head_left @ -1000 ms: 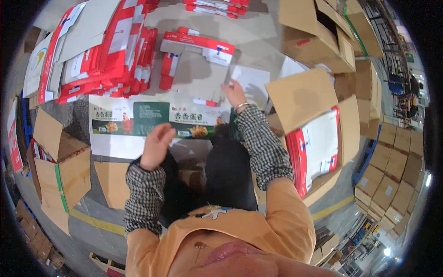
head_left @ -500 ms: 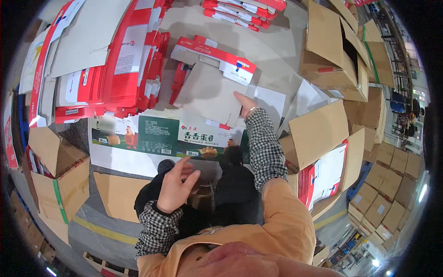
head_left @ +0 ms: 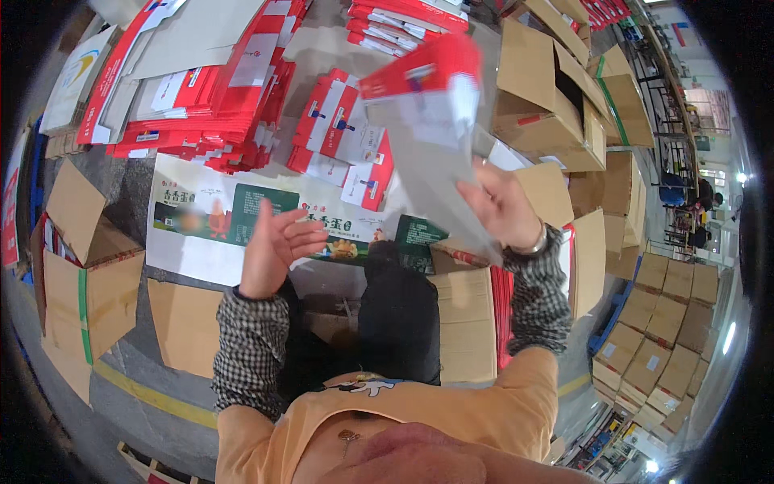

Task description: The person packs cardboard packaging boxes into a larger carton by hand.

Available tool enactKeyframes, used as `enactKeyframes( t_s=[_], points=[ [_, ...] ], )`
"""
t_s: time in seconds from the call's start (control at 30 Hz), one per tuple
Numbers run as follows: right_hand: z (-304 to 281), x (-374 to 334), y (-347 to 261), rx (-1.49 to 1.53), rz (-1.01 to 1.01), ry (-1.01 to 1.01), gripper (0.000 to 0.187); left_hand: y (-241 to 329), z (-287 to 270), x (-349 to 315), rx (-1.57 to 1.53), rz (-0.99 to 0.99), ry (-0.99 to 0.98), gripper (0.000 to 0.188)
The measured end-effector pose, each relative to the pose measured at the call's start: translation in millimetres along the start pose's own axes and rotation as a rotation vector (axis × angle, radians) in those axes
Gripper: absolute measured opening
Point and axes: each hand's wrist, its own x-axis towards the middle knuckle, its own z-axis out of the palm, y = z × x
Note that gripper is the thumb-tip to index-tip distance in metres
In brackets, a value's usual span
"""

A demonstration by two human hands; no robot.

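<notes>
My right hand (head_left: 504,206) grips the edge of a flattened red-and-white carton (head_left: 431,133), lifted at a slant and smeared by motion. Empty, with fingers spread, my left hand (head_left: 278,246) hovers above a white-and-green printed cardboard sheet (head_left: 181,254). Beyond that sheet lie a few red-and-white flattened cartons (head_left: 326,133), overlapping one another. To their left rises a tall stack of similar flattened cartons (head_left: 189,121), with a plain grey face showing on top.
More flattened cartons (head_left: 395,28) are piled at the far side. An open brown box (head_left: 105,282) stands at the left, another (head_left: 544,97) at the far right. Several closed boxes (head_left: 645,339) are stacked on a blue pallet further right. My dark-trousered legs (head_left: 395,323) are below the sheet.
My right hand has picked up the grey-backed carton and swung it up and right, uncovering red-and-white cartons beneath. My left hand has moved slightly forward and left. The whole view has shifted.
</notes>
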Motion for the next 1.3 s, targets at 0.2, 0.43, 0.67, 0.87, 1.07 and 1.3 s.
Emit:
enactKeyframes(
  t_s=[0.2,0.43,0.67,0.87,1.07,1.3],
  points=[
    [40.4,-28.8,-41.6,-0.362,-0.293,-0.371,0.040,19.9,-10.5,3.5,-0.418,-0.270,0.043,0.090],
    [131.1,-23.4,-23.6,-0.146,-0.277,-0.729,0.025,-24.0,-76.6,7.6,-0.115,-0.657,0.173,0.036],
    [125.8,26.5,0.8,0.142,-0.156,-0.966,0.013,-23.9,-97.8,26.3,0.052,-0.905,0.168,0.037],
    [178.2,65.0,243.2,0.374,0.940,0.075,0.039,5.0,-76.5,15.0,0.205,-0.440,0.341,0.036],
    [285.6,5.1,415.7,0.523,1.132,0.652,0.062,16.5,-77.0,19.1,0.192,-0.411,0.367,0.040],
    [283.5,64.8,320.4,0.498,1.296,0.380,0.063,29.3,-79.4,-3.5,0.251,-0.273,0.519,0.041]
  ],
)
